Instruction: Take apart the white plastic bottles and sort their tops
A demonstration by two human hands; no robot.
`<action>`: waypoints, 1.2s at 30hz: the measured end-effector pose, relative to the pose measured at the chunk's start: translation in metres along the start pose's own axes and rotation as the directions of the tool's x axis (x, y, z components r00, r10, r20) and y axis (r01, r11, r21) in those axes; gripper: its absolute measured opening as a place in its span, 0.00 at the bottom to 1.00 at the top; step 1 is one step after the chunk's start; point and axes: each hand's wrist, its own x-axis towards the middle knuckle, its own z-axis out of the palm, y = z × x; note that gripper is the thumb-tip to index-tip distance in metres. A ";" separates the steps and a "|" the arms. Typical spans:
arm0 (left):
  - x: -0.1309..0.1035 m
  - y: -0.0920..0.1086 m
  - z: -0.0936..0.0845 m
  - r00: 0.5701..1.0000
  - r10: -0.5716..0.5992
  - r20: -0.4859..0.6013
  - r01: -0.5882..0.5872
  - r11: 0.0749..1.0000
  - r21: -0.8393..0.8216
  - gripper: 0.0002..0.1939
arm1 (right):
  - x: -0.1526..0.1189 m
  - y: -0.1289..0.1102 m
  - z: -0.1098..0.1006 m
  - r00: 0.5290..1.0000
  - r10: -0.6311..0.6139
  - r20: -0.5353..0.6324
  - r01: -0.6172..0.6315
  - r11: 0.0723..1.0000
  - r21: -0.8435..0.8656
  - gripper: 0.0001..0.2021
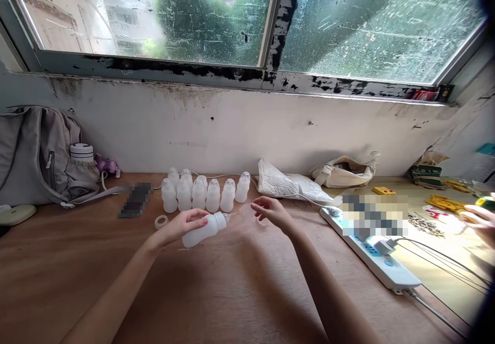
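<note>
A frosted white bottle lies tilted in my left hand, its collar and clear nipple pointing right. My right hand is just right of the nipple, its thumb and fingers closed on a faint clear cap. Behind both hands stand several capped frosted bottles in a group on the brown table. A white ring lies left of my left hand. Another pale ring shows under my right hand.
A white power strip with plugs and cables crosses the right side. A silver padded bag and a beige pouch lie by the wall. At left are a grey backpack and a blurred flat object. Another person's hand is at far right.
</note>
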 end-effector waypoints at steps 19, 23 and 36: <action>-0.007 0.014 0.007 0.994 0.105 0.006 -0.105 0.982 0.159 0.19 | -0.027 -0.053 0.051 0.952 -0.100 -0.289 0.143 0.981 0.130 0.17; -0.008 0.015 0.009 0.988 0.150 -0.026 -0.143 0.975 0.172 0.19 | -0.032 -0.058 0.057 0.951 -0.151 -0.271 0.158 0.987 0.004 0.19; -0.026 0.032 0.021 0.979 0.188 -0.082 -0.169 0.966 0.194 0.12 | -0.055 -0.062 0.078 0.922 -0.315 -0.225 0.331 0.943 0.034 0.21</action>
